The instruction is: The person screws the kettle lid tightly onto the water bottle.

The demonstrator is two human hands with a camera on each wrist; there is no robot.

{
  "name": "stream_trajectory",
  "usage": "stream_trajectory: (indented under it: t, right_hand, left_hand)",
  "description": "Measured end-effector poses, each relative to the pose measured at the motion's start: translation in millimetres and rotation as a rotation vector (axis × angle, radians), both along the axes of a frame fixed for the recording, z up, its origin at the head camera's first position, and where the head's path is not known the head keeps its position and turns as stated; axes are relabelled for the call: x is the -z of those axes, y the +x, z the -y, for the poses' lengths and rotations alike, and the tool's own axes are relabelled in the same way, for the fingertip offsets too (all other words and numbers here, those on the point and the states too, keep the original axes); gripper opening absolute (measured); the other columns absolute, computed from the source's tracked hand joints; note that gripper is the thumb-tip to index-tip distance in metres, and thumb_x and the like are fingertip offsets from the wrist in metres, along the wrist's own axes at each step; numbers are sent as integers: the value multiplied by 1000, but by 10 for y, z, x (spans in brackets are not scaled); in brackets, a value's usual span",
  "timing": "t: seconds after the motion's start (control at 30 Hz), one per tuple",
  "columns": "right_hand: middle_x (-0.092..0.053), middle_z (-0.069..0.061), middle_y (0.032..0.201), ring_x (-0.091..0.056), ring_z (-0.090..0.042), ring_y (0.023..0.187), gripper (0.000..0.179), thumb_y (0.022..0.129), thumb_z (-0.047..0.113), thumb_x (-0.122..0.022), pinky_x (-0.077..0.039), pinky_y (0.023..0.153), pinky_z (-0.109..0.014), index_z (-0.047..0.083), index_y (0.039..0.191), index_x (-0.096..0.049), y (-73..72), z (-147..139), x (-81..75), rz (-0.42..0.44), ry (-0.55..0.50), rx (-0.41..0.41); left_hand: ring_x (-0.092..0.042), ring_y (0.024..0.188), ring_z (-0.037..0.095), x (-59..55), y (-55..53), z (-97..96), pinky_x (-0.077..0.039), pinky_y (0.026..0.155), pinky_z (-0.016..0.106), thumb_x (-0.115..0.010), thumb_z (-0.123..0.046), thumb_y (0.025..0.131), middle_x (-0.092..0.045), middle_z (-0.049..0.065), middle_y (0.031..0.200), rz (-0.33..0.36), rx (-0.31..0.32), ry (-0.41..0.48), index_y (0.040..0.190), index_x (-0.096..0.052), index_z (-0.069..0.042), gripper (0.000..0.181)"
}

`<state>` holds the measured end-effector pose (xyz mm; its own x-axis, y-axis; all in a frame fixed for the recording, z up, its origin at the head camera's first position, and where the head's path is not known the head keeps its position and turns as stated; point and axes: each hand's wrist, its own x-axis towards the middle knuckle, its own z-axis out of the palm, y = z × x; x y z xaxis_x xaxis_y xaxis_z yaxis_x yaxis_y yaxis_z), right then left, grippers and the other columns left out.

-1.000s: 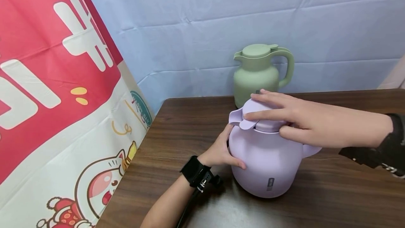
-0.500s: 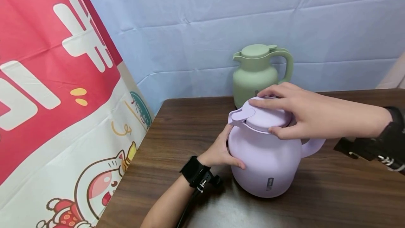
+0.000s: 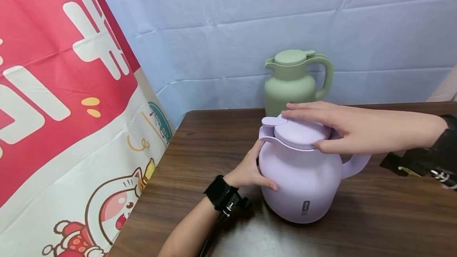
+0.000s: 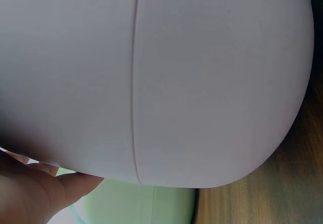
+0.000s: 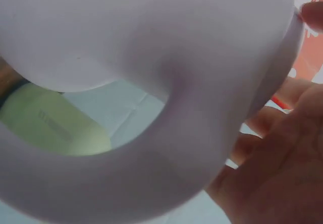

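A lilac thermal jug (image 3: pixel 300 185) stands upright on the table, its handle (image 3: pixel 357 165) out to the right. My left hand (image 3: pixel 248 169) grips its left side, thumb across the front and fingers behind, partly hidden. From the right, my right hand (image 3: pixel 350 128) spans the round lid (image 3: pixel 300 134), with the thumb at its near edge and the fingers over its far side. The lid's tab (image 3: pixel 274 121) points left, just above the spout. In the right wrist view, the curled fingers (image 5: pixel 265 123) lie along the lid's edge, beyond the jug handle (image 5: pixel 197 148).
Close behind the lilac jug stands a green jug (image 3: pixel 290 90) of similar kind, near the back edge of the wooden table (image 3: pixel 210 138). A pale blue cloth (image 3: pixel 214 50) hangs behind, and a red and white printed banner (image 3: pixel 71 162) on the left.
The lid has turned clockwise under my right hand, its tab swinging from the front left to over the spout. My left hand and the jug's body have stayed in place.
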<state>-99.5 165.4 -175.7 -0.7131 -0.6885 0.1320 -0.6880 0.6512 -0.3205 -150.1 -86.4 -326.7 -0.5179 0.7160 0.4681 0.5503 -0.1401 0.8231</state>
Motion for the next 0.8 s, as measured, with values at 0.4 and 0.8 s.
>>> stream_trajectory:
  t: [0.4,0.8]
  right_hand:
    - [-50,13,120,-46,-10,110,59,78,63,-67,-38,90,-41,27,124,-56,-59,77,-25,-333,81,47]
    - [-49,18,104,-50,-5,90,53,78,62,-67,-46,77,-35,32,122,-61,-39,67,-60,-311,84,39]
  left_hand:
    - [-46,117,13,28,-38,-8,-41,98,34,-86,-27,65,-40,13,136,-1,31,9,147,-19,-3,108]
    - [-46,116,12,18,-27,-2,-41,98,34,-79,-50,63,-40,13,135,-2,22,8,146,-19,-3,114]
